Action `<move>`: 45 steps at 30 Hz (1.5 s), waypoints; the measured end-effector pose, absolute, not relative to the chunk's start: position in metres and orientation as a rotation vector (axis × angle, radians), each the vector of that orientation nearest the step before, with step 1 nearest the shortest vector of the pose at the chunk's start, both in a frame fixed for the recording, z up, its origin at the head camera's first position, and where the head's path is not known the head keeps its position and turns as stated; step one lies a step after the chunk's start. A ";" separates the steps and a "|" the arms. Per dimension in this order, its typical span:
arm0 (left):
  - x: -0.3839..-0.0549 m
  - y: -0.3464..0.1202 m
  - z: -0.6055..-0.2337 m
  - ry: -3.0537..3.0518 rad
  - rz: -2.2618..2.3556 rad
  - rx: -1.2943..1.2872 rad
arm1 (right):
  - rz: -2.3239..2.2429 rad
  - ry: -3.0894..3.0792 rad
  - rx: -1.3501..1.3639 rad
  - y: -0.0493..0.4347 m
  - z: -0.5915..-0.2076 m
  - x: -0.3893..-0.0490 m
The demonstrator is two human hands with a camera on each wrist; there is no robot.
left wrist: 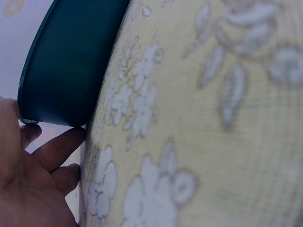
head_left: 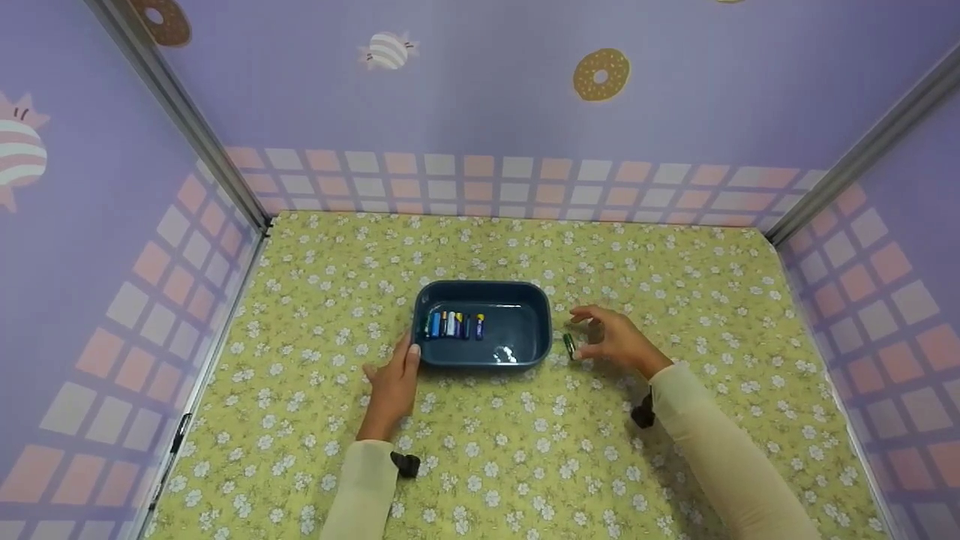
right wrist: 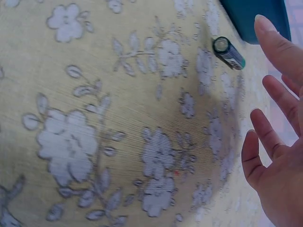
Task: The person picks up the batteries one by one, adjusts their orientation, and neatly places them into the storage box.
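A dark blue plastic basin (head_left: 484, 363) sits on the flowered cloth. Several batteries (head_left: 451, 324) stand in a row inside, towards its left, with one purple and yellow battery (head_left: 480, 327) a little apart. My left hand (head_left: 394, 382) grips the basin's left front corner, thumb on the rim; in the left wrist view, its fingers (left wrist: 61, 149) reach the outer wall (left wrist: 71, 61). To the right of the basin, a green battery (right wrist: 228, 53) lies on the cloth. My right hand (head_left: 613, 341) is beside it, fingers spread and thumb near it; a gap shows in the right wrist view.
The yellow flowered cloth (head_left: 480, 450) covers the surface. Purple walls (head_left: 480, 97) with a checked border enclose it at the back and both sides. A metal rail (head_left: 187, 112) runs up the back left corner.
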State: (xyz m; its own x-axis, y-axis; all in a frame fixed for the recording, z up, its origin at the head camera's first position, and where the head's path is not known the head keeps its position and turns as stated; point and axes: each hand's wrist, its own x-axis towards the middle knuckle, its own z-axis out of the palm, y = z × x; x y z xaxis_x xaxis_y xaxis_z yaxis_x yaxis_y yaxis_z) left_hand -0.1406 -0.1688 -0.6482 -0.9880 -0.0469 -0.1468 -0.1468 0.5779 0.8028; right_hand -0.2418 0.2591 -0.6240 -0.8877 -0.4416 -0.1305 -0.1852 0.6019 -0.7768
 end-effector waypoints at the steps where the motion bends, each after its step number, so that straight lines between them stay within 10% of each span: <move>1: -0.141 -0.169 -0.648 2.690 1.384 -0.168 | -1.171 2.518 -0.504 0.259 -0.626 -0.241; 45: -0.142 -0.169 -0.648 2.706 1.359 -0.165 | -1.152 2.599 -0.707 0.257 -0.652 -0.235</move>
State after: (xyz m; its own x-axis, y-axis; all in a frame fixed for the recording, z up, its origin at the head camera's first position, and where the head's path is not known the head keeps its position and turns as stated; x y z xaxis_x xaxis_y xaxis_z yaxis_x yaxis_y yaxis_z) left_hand -0.1415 -0.1690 -0.6479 -0.9882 -0.0480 -0.1458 -0.1456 0.5938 0.7914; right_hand -0.2345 0.2570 -0.6521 -0.8626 -0.5059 0.0008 -0.3404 0.5792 -0.7408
